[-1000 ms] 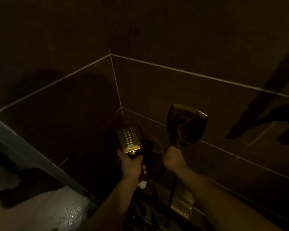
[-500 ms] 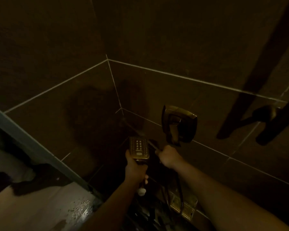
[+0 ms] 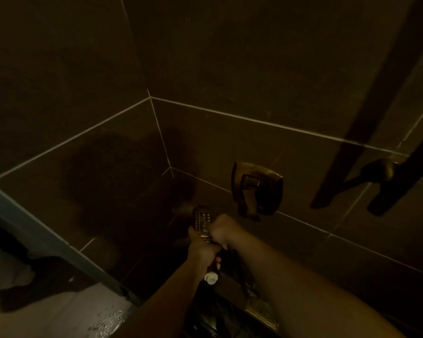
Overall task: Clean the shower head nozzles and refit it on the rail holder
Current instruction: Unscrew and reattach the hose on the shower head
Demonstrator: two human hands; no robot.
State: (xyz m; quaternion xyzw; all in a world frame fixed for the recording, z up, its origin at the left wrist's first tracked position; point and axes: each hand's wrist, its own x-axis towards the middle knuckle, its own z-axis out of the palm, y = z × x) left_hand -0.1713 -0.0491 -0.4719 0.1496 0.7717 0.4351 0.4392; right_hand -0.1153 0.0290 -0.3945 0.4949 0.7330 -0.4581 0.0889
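The shower head (image 3: 204, 217) is a small rectangular metal head with rows of nozzles facing me, low in the tiled corner. My left hand (image 3: 202, 250) grips its handle from below, and a white end piece (image 3: 211, 279) sticks out under that fist. My right hand (image 3: 222, 230) curls against the lower right part of the nozzle face and covers it. To the far right, a dark slanted rail (image 3: 405, 176) carries a holder-like fitting (image 3: 380, 170), well apart from both hands.
A brass mixer handle (image 3: 257, 189) juts from the right wall just above my right hand. A metal plate (image 3: 261, 311) sits low on that wall under my right forearm. A grey ledge (image 3: 47, 240) and wet floor (image 3: 59, 313) lie at lower left. The light is very dim.
My right hand has moved left from below the mixer handle onto the shower head's face. The left hand has lowered the head slightly and turned its nozzles toward me.
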